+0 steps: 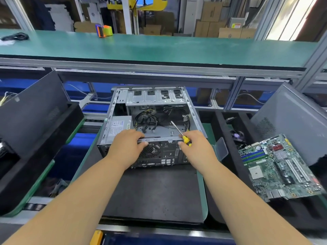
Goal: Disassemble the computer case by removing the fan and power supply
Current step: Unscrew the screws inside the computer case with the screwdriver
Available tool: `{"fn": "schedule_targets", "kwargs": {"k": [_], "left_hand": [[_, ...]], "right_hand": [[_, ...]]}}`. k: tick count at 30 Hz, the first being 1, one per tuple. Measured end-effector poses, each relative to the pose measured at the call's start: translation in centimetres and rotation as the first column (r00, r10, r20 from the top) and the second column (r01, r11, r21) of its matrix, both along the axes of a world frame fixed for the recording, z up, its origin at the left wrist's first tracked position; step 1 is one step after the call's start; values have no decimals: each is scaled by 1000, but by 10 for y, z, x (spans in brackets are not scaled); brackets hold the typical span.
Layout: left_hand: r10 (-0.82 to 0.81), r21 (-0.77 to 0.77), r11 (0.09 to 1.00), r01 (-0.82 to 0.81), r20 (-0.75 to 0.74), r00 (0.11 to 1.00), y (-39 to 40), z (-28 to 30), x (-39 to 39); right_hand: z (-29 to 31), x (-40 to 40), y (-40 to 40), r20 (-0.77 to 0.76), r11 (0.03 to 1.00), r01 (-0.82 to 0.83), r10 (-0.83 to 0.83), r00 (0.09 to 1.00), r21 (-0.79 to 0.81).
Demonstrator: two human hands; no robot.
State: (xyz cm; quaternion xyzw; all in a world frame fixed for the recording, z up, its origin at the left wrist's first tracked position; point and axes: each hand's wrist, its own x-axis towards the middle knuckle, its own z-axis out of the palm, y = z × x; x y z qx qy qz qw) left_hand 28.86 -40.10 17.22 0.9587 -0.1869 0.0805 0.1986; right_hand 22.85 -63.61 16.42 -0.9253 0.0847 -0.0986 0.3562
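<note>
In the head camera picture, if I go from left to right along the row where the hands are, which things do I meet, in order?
Dark case panel → power supply inside the computer case → left hand → right hand holding the yellow-handled screwdriver → loose fan → motherboard.

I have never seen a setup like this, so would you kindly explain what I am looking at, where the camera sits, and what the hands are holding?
There is no machine here: a person works with bare hands, filmed by a wide-angle camera on their head, looking down. On the dark mat lies an open computer case, rear panel toward the person, with its power supply and loose cables inside. The left hand grips the case's top rear edge. The right hand rests on the same edge while holding a yellow-handled screwdriver, its tip pointing into the case. A removed motherboard sits in a bin to the right.
</note>
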Motion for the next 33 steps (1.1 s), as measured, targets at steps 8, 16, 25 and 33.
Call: {"fn": "schedule_targets", "kwargs": {"k": [8,16,25,33], "left_hand": [[-29,-8,1000,28,-59,998,2,-5,-6],[90,-33,995,-93,-70,993,-11,-5,-6],[104,32,994,-101,-113,988,-16,-1,-3],[84,69,995,-78,-80,993,-37,2,-11]], "right_hand": [[2,-2,-33,23,992,68,-66,998,-104],[9,5,-48,-1,993,48,-48,999,-111],[19,17,-63,-61,995,38,-44,997,-93],[10,4,-66,0,995,87,-87,996,-38]]}}
